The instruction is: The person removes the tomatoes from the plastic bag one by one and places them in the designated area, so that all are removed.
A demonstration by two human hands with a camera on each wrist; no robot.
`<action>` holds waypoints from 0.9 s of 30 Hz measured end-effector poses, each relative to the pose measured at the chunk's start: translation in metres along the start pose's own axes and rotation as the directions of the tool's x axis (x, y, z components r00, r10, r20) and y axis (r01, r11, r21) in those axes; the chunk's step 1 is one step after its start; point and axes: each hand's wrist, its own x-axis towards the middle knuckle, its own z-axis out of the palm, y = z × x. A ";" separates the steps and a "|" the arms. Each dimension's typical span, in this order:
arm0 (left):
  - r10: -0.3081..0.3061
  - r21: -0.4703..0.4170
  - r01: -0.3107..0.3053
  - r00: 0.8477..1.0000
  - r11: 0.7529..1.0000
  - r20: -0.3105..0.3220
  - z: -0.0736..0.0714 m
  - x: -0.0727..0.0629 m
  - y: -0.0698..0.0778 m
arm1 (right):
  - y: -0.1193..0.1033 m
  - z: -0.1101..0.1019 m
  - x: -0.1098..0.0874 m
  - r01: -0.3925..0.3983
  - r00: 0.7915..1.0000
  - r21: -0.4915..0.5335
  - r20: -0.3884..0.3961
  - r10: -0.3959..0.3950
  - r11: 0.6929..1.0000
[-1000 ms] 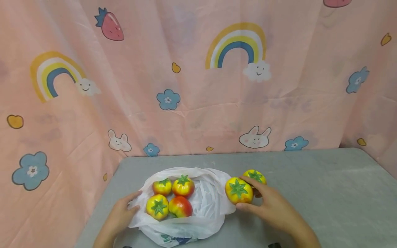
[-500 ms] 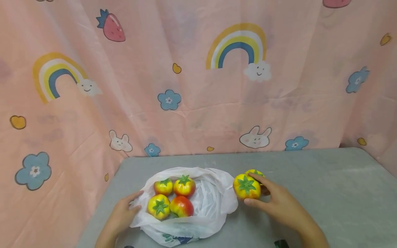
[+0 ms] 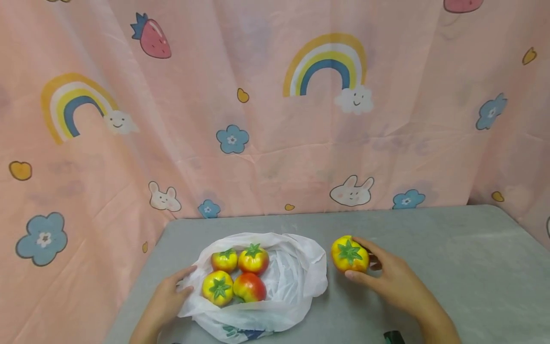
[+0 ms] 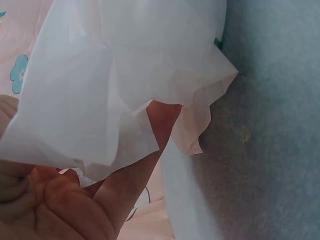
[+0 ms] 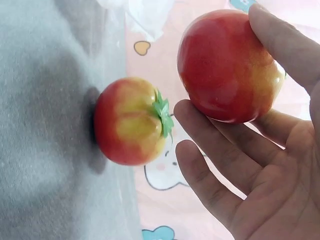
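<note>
Fruit (image 3: 350,255) is in the right hand (image 3: 388,277): thumb on the near side, fingers on the far side, gripping it, and it looks lifted off the counter (image 3: 455,258). At least one lower finger stands clear of it in the right wrist view. Left hand (image 3: 166,291) has thumb and fingers curled round the rim of the bag (image 3: 285,282); how tight, can't judge. Bag lies between the hands, mouth up, four fruits (image 3: 250,287) bunched on the left hand's side, bare lining on the right hand's side. Second fruit (image 5: 131,121) sits leaf-up on the counter just beyond the right hand, apart from the held one; not visible from the head.

On doing it well, my read: skin looks smooth, probably slippery, so wrap the fingers deeper instead of relying on tips. Steer around the second fruit; a nudge could roll it. Left hand should pin the rim without tugging, film looks thin and a pull could shift the four. Lower gently, confirm contact, spread thumb and fingers together. No drop.
</note>
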 end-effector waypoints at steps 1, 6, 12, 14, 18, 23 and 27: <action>0.000 0.000 0.000 1.000 1.000 0.000 0.000 0.000 0.000 | 0.001 0.000 0.000 0.002 1.000 -0.003 -0.008 -0.002 1.000; -0.005 -0.001 0.005 1.000 1.000 0.000 0.000 0.002 0.000 | 0.003 -0.002 0.003 -0.017 1.000 -0.025 -0.023 0.017 1.000; -0.037 -0.002 0.037 0.999 0.999 0.005 0.000 0.005 0.002 | 0.005 -0.006 0.005 -0.043 0.999 -0.020 -0.016 0.042 0.999; -0.045 -0.005 0.045 0.999 0.999 0.008 0.001 0.005 0.001 | 0.007 -0.008 0.005 -0.043 0.999 -0.015 -0.015 0.043 0.999; -0.034 -0.012 0.034 0.999 0.999 0.000 0.002 0.004 0.000 | 0.016 -0.014 0.004 -0.053 0.999 -0.022 -0.015 0.052 0.998; -0.035 0.000 0.035 0.999 0.999 -0.008 0.002 0.004 -0.002 | 0.031 -0.026 0.013 -0.059 0.998 -0.010 -0.030 0.058 0.998; -0.039 0.000 0.039 0.999 0.999 0.007 0.003 0.005 -0.003 | 0.045 -0.035 0.020 -0.073 0.997 0.000 -0.033 0.073 0.997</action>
